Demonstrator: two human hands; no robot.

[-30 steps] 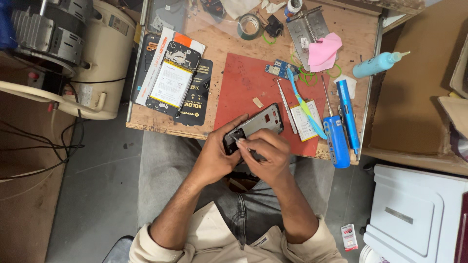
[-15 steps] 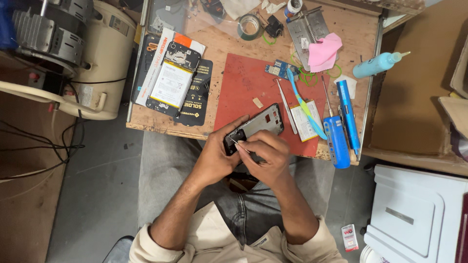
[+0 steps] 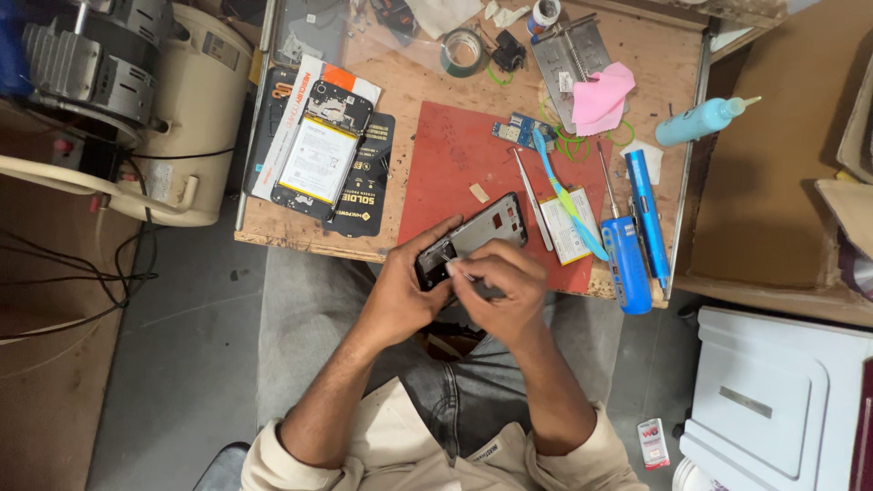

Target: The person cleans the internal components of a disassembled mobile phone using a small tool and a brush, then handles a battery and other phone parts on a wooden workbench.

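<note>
— What are the hands doing?
— The left hand [image 3: 400, 295] grips an opened phone [image 3: 473, 238] at the near edge of the red mat [image 3: 455, 164]; the right hand [image 3: 500, 291] pinches a thin tool [image 3: 455, 268] against it.
— Nearby?
— A blue screwdriver [image 3: 626, 264] lies right, a second phone [image 3: 320, 156] left.

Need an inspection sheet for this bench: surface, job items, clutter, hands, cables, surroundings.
Surface: wooden bench with a red mat.
Job's things: opened phone frame held over the mat's near edge; thin tool in the right hand, tip at the frame.
Clutter: second opened phone, toothbrush, blue screwdriver, tape roll, pink cloth.
Grippers: left hand grips the frame; right hand pinches the tool.
Cables: black wires at left.
Surroundings: cream machine, white box.
</note>
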